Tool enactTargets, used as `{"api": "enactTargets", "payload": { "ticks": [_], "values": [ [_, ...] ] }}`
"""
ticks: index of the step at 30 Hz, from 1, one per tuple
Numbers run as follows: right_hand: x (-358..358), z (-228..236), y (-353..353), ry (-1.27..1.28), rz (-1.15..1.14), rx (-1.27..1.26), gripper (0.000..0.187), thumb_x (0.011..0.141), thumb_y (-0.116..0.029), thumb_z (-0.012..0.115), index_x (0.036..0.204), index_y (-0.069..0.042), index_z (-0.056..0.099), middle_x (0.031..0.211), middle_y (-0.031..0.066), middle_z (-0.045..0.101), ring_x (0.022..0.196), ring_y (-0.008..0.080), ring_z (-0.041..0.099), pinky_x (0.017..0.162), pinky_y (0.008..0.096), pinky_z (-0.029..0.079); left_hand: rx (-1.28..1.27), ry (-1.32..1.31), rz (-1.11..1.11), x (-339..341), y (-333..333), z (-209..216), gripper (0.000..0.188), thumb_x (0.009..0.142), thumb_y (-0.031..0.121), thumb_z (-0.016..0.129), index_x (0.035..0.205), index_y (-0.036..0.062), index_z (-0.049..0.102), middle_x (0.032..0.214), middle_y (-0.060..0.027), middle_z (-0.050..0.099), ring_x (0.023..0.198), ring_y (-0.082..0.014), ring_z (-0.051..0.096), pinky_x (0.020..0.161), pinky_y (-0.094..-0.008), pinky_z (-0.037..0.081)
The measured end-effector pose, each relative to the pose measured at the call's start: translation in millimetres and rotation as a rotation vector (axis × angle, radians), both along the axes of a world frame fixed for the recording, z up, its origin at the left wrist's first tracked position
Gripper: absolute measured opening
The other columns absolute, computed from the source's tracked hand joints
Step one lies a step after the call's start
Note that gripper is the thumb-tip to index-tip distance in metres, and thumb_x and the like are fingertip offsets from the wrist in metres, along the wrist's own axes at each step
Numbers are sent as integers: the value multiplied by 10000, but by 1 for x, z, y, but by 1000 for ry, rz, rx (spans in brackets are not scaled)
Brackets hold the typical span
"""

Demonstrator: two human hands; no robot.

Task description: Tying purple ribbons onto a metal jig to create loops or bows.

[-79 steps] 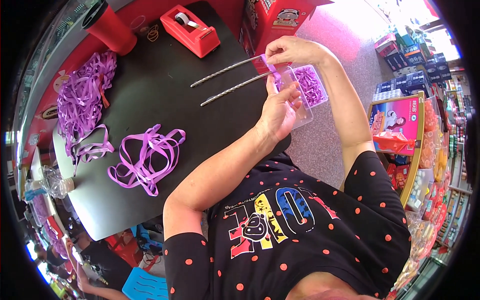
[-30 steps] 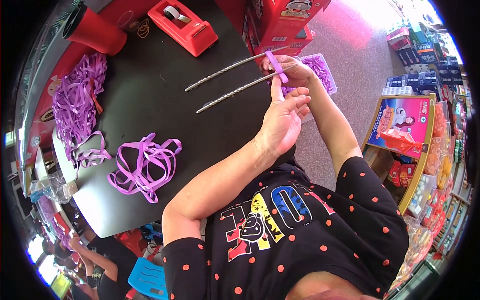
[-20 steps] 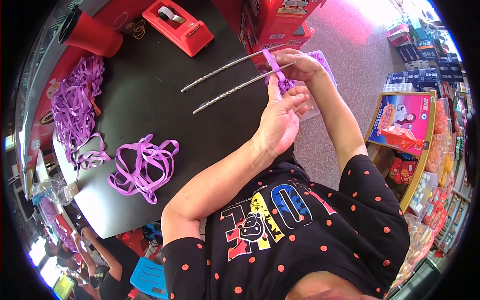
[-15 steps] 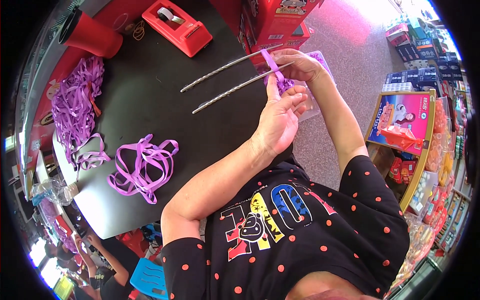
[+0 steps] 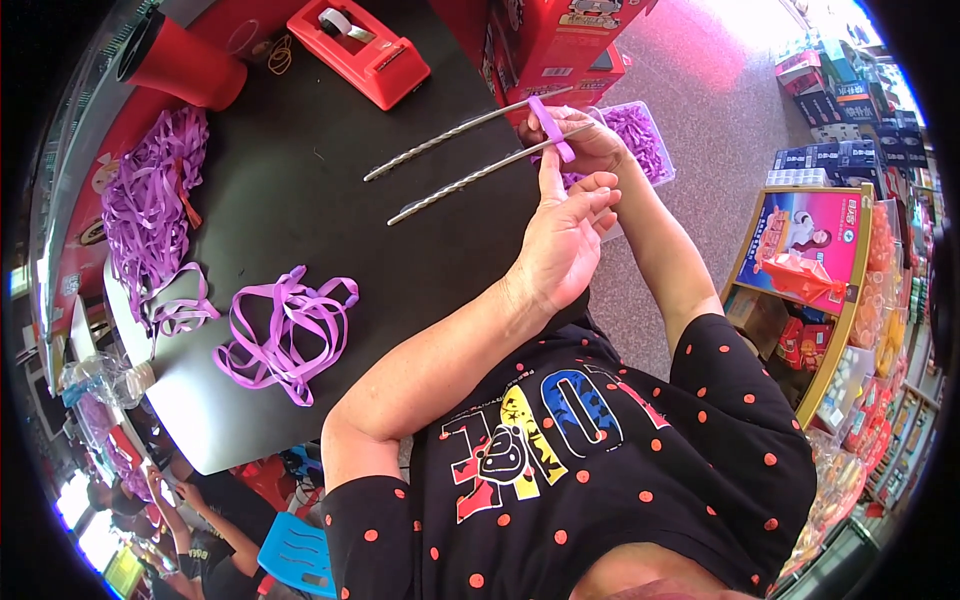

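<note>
Left hand [image 5: 562, 245] has its fingertips pinched on a short purple strip [image 5: 551, 128] wrapped over two long twisted metal rods [image 5: 470, 150], which the right hand [image 5: 585, 140] grips closed at their near ends. I'd keep the strip taut and the rods parallel so it doesn't slide. Further out, the clear bin of purple pieces [image 5: 640, 135] crowds the hands; ribbon loops [image 5: 285, 330], the red tape dispenser [image 5: 360, 45] and the ribbon pile [image 5: 150, 200] sit well clear.

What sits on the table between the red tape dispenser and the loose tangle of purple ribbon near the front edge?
In the head view, only the two twisted metal rods cross part of that stretch between the red tape dispenser and the ribbon tangle; the rest is bare black table.
</note>
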State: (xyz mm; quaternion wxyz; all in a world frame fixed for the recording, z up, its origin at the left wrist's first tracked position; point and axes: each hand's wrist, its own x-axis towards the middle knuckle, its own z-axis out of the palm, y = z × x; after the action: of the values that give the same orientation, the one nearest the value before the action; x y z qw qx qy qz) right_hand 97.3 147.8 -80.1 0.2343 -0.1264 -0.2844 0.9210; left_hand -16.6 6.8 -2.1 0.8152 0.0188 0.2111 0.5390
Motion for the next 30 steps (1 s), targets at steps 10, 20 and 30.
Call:
{"api": "enactTargets", "payload": {
  "ticks": [10,20,30],
  "values": [
    [-11,-1,-5,-5,-21,34,283,809,-215,726,964,-19,593,935,46,511,773,86,519,611,186,479,-13,8,11,-1,0,1,843,864,17,549,1483,296,50,1077,-54,555,1003,-189,529,880,-355,397],
    [13,43,19,-416,47,124,221,844,-182,642,1010,-36,644,897,52,669,770,158,646,725,320,548,11,17,14,4,0,-1,776,868,13,538,1458,309,130,1091,-47,551,1021,-181,533,889,-359,386],
    [16,85,18,-657,81,63,204,830,-227,619,924,-60,688,684,-51,561,656,77,522,608,232,416,-9,95,79,11,4,-1,714,823,-18,487,1406,304,229,1178,-34,474,1054,-164,461,915,-403,348]
  ]
}}
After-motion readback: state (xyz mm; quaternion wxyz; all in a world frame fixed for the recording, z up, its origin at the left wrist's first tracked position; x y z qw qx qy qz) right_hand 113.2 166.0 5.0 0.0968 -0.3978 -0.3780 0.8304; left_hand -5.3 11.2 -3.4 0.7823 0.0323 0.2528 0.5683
